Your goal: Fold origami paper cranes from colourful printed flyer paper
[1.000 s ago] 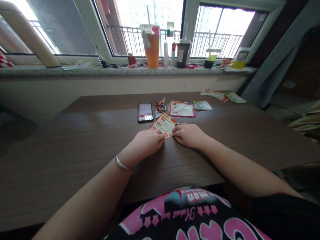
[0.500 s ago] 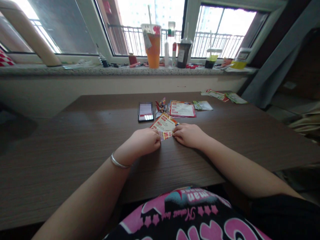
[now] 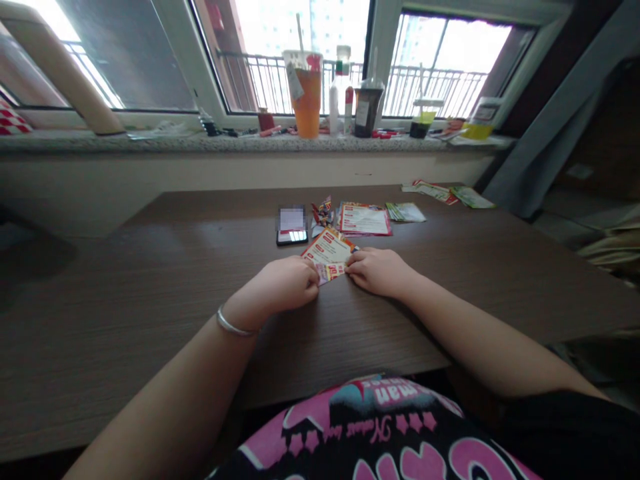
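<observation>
A printed paper flyer [image 3: 327, 247] lies on the dark wooden table with its near edge folded up, so a strip of its colourful other side shows. At the left end of that fold, my left hand [image 3: 291, 281] is closed on the paper, fingers curled. My right hand [image 3: 376, 271] pinches the fold's right end between thumb and fingers. Just beyond the flyer sits a folded, colourful paper piece [image 3: 323, 212]. To its right rests a stack of similar flyers [image 3: 366, 219], and to its left a phone [image 3: 291, 225] with a lit screen.
Green-and-white papers [image 3: 406, 212] lie right of the stack, with more leaflets [image 3: 435, 192] at the table's far right. On the windowsill [image 3: 165, 142] stand a large orange drink cup [image 3: 307, 100], a clear bottle [image 3: 336, 100], a dark cup [image 3: 367, 110] and small items.
My left hand has shifted very slightly left along the fold, and a little more of the folded strip shows. My right hand stays nearly in place.
</observation>
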Demonstrator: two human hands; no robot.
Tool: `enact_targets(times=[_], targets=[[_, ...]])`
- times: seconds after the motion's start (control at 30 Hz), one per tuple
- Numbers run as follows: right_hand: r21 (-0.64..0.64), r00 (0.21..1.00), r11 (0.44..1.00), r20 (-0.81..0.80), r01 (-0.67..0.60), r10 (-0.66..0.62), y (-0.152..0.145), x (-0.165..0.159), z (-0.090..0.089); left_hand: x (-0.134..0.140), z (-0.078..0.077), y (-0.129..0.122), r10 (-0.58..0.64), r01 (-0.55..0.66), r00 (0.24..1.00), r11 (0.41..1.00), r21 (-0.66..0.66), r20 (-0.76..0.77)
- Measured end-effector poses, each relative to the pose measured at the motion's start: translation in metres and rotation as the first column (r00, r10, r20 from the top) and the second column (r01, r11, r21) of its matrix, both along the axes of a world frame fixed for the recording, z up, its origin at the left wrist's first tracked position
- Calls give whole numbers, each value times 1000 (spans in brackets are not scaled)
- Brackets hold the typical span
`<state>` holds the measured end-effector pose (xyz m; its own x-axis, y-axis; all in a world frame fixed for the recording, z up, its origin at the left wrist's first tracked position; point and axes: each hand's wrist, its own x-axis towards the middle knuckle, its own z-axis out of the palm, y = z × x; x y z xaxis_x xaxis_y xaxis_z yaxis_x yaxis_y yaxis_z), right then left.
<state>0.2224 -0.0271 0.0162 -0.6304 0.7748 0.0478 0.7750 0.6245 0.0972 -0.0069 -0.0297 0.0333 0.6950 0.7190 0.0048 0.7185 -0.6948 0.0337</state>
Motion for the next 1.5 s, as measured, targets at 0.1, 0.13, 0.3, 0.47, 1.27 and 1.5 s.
enact_targets(times=[0.1, 0.13, 0.3, 0.47, 1.27, 1.5], targets=[[10, 1000, 1000, -10, -4, 4, 0, 0, 0, 2, 0, 0, -43, 43, 998, 999, 4, -43], [14, 1000, 1000, -15, -5, 5, 0, 0, -1, 3, 0, 0, -42, 43, 998, 999, 17, -54], [18, 999, 1000, -32, -20, 20, 1, 2, -2, 7, -7, -2, 30, -24, 998, 994, 102, -60], [20, 998, 999, -36, -51, 51, 3, 3, -2, 7, -19, -1, -7, 18, 999, 978, 208, -53], [8, 933, 937, 82, 351, -350, 12, 17, 13, 7, -24, 2, -2, 1, 1000, 988, 157, 9], [37, 909, 913, 86, 406, -408, 12, 18, 12, 7, -24, 2, 5, -6, 1000, 988, 157, 8]])
